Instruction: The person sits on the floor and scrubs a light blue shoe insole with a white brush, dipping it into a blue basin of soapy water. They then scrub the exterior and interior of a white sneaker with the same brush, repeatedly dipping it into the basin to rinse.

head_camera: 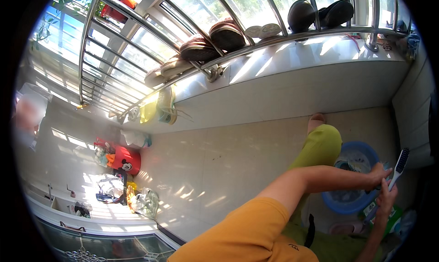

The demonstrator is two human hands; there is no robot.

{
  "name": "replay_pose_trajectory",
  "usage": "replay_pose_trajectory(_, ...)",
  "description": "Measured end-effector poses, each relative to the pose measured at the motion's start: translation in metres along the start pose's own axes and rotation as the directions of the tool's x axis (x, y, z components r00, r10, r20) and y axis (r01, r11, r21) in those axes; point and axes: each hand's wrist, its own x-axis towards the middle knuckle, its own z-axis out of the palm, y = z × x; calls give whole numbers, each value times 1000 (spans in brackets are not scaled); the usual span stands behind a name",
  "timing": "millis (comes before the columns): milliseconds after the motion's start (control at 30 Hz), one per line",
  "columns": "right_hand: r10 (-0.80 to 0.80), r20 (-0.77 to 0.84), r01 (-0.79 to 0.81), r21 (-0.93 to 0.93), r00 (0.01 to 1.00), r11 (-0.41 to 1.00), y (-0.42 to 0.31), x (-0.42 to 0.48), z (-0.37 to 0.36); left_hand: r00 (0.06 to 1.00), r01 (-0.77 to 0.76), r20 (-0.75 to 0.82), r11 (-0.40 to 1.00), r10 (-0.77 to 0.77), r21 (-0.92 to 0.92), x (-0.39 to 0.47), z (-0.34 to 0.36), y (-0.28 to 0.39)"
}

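Over the right rim of a blue plastic basin (331, 202), my left hand (379, 175) has its fingertips close to a scrub brush; whether it grips anything is unclear. My right hand (387, 197), just below it, is closed around the white handle of that brush (400, 164), whose dark bristles point up and to the right. Sudsy water and a partly hidden dark item lie in the basin. A green package (392, 219) and a pink slipper (344, 227) are on the floor beside it.
Several shoes (228, 34) stand on the window ledge behind a metal railing (253, 51). At left are a red bucket (127, 159), filled bags (146, 203) and a white counter with a sink (63, 205). A wall (411, 90) borders the right side.
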Motion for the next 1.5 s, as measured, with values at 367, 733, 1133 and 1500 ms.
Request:
replay_pose_trajectory(367,32,9,-33,148,999,988,-3,-6,1,982,150,134,984,-136,-99,4,7,0)
replay_pose_trajectory(733,-84,-64,94,182,994,979,-19,-7,0,961,103,278,945,-14,-309,9,-15,19)
replay_pose_trajectory(1133,-262,54,252,140,964,958,-55,-10,17,946,102,317,865,68,-491,-14,-57,77)
replay_pose_trajectory(1500,-400,-52,403,45,915,914,-51,-17,10,981,95,192,808,24,-582,-25,-64,93)
